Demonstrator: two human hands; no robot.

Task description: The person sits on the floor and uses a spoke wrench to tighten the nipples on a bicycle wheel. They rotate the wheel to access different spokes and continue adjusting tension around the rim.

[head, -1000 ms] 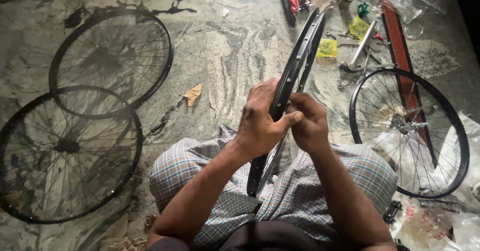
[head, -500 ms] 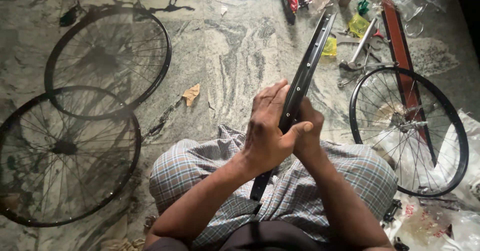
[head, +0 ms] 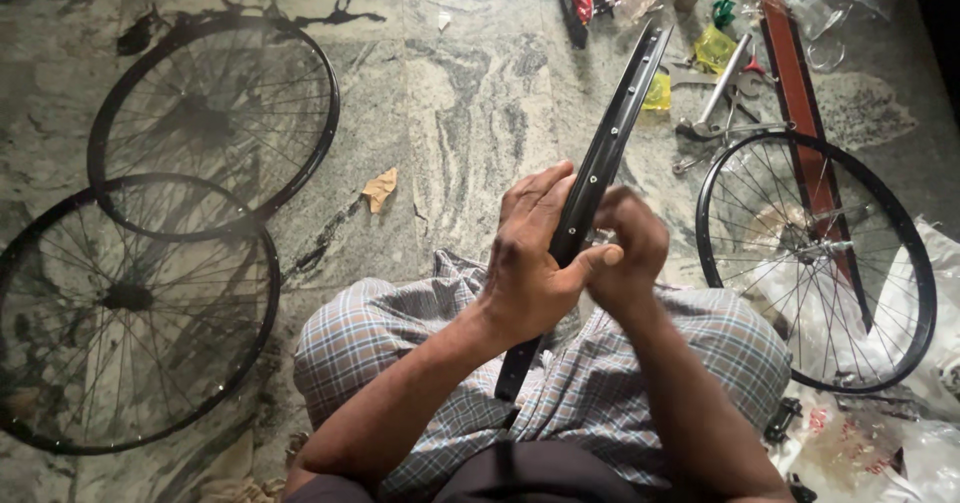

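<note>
Dim, soft light falls on the marble floor [head: 480,113], brightest toward 12 o'clock. The spoked wheels [head: 215,123] at 9 o'clock cast faint shadows. Corners darken, deepest at 1 o'clock. Focus is fair; the forearms at 6 o'clock appear dark and slightly soft.

The rim [head: 600,163] is a bare black bicycle hoop, seen almost edge-on, so it reads as a long narrow bar with a shallow channel down its middle. A row of small spoke holes runs along that channel, showing as pale dots. It carries no spokes and no hub. It stands tilted, its upper end leaning away toward the top right of the view above the stone floor, its lower end passing down between the knees over the checked cloth. Its middle stretch is hidden where 2 hands close round it, 1 on each side. Its finish looks matte with dull highlights.
</note>
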